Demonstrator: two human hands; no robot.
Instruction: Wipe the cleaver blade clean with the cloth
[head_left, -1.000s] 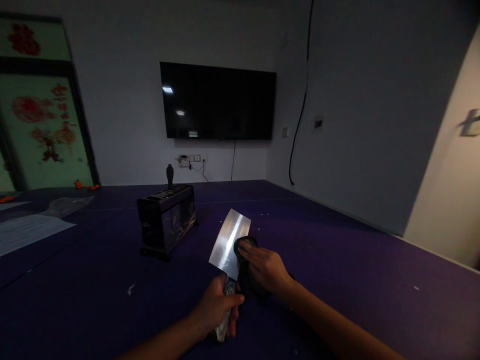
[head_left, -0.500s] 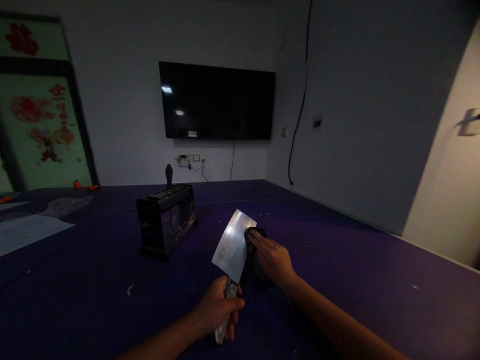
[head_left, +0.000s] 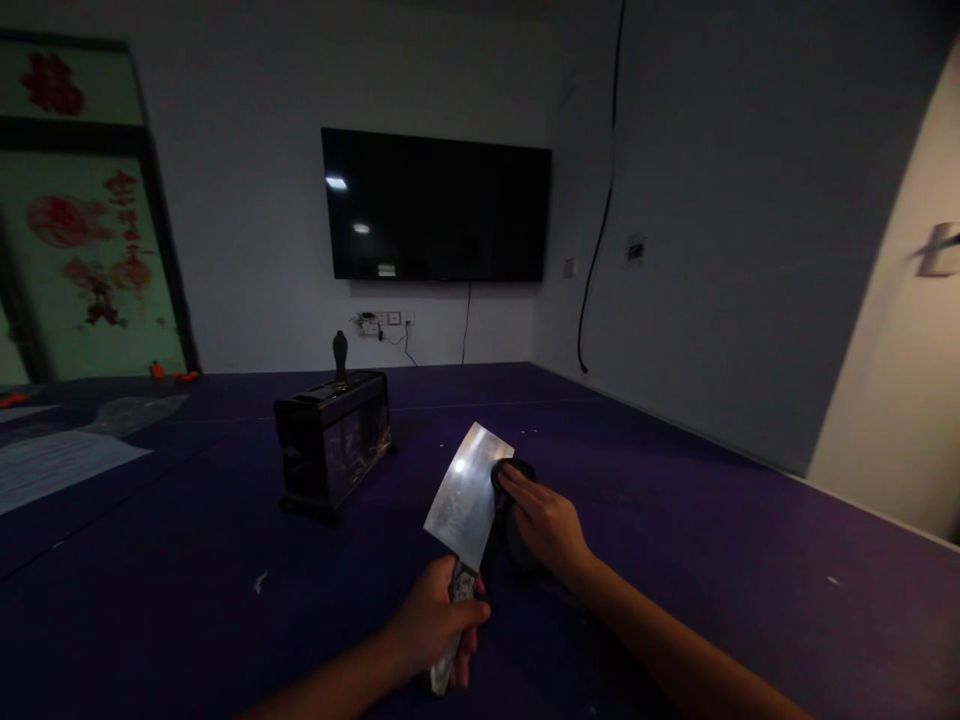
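My left hand [head_left: 439, 620] is wrapped round the handle of a steel cleaver [head_left: 465, 495], holding its broad shiny blade up and tilted away over the purple surface. My right hand [head_left: 546, 525] presses a dark cloth [head_left: 517, 472] against the blade's right edge near its top, fingers closed over the cloth. Most of the cloth is hidden under the hand.
A black knife block [head_left: 332, 438] with one dark handle sticking out stands on the purple surface [head_left: 675, 520] to the left of the cleaver. A wall television [head_left: 436, 205] hangs behind. Pale sheets [head_left: 60, 450] lie far left. A grey wall runs along the right.
My right hand slid the cloth up along the blade, from near the middle to the top edge. The cleaver tipped slightly to the right. The left hand kept its grip.
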